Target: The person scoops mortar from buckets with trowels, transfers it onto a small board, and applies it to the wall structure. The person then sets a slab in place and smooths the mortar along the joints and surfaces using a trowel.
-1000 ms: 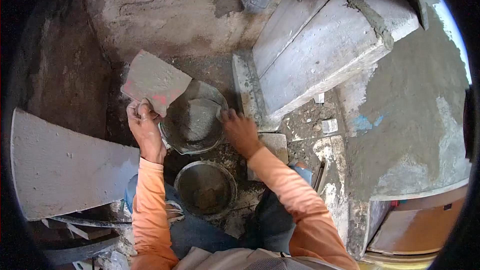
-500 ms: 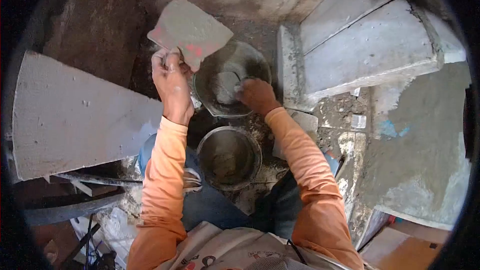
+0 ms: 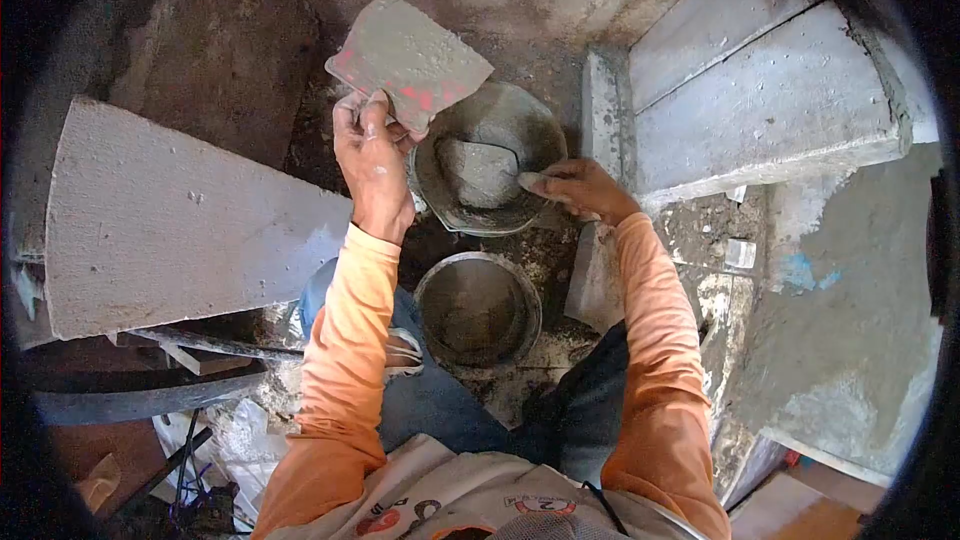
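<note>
My left hand (image 3: pixel 376 160) is closed on the lower edge of a flat board (image 3: pixel 410 55), grey with mortar and marked with pink patches. The board is held up beside and partly over the left rim of a dark bucket. My right hand (image 3: pixel 580 188) grips the handle of a trowel (image 3: pixel 483 173), whose blade lies inside the bucket (image 3: pixel 552 130) and carries grey mortar. Nearer my body, a second round bucket (image 3: pixel 530 285) stands between my legs, with a dark, greyish inside.
A pale slab (image 3: pixel 180 225) juts in from the left. White panels (image 3: pixel 770 90) lean at the upper right, above rubble on the floor. A mortar-coated surface (image 3: pixel 840 310) lies at the far right. Cables and debris are at the lower left.
The view has shifted, so the buckets sit higher and further right in it. The trowel blade has come into plainer sight, bearing mortar. My left hand still holds the board.
</note>
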The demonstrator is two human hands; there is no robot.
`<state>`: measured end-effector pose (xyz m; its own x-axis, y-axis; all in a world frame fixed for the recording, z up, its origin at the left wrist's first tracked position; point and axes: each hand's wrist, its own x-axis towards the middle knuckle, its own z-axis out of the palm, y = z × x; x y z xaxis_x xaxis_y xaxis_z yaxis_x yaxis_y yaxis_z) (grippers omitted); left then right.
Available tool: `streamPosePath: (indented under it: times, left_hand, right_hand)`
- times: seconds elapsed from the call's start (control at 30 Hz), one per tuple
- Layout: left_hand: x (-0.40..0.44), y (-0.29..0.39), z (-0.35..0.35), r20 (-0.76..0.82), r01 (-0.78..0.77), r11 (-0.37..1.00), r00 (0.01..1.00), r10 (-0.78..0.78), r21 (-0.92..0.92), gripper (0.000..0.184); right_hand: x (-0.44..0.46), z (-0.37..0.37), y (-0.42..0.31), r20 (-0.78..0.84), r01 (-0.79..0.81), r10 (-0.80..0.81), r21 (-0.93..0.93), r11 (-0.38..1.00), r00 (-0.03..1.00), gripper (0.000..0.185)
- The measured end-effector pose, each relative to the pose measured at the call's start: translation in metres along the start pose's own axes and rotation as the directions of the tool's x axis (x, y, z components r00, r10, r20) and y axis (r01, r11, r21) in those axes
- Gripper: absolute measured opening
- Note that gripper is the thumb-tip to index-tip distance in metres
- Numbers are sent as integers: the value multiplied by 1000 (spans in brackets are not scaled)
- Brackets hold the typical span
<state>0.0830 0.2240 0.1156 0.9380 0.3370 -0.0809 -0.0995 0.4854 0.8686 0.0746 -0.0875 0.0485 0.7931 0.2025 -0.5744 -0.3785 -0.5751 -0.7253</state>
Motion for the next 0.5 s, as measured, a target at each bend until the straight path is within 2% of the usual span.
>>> streamPosePath:
  times: [0.03, 0.07, 0.13, 0.17, 0.23, 0.3, 0.37, 0.43, 0.47, 0.5]
  left_hand:
    - [0, 0, -1, 0, -6, 1000, 1000, 6, 4, 21]
    - [0, 1, -3, -4, 3, 1000, 1000, -3, 12, 22]
    - [3, 1, -2, -4, -6, 1000, 1000, 6, 14, 24]
    - [6, -1, -3, -29, -34, 999, 999, 35, 38, 25]
    - [8, -2, -7, -58, -72, 996, 995, 75, 59, 26]
    - [8, -2, -10, -39, -64, 984, 997, 71, 164, 27]
    - [7, 0, -6, -40, -45, 983, 998, 54, 180, 23]
    - [6, -8, -7, 97, -36, 975, 995, 15, 218, 20]
    - [7, -13, -5, 128, 12, 976, 991, -41, 217, 16]
    - [7, -18, -3, 133, 18, 976, 990, -48, 218, 16]
  right_hand:
    - [-6, -3, -1, 50, -40, 34, 104, 994, 998, 50]
    - [-13, -5, 0, 51, -34, 28, 106, 994, 998, 50]
    - [-27, -12, 0, 49, 40, -55, 269, 962, 997, 48]
    - [-35, -16, 2, 47, 56, -70, 263, 963, 996, 48]
    - [-58, -20, 6, -186, 168, -125, 236, 957, 975, 46]
    - [-86, -28, -4, -244, 242, -186, 224, 944, 952, 44]
    - [-119, -38, -34, -306, 304, -232, 212, 929, 923, 43]
    - [-155, -46, -63, -373, 113, -52, 145, 983, 926, 31]
    - [-160, -39, -70, -442, 243, -177, 96, 965, 879, 32]
    - [-164, -30, -78, -447, 237, -170, 99, 966, 878, 32]
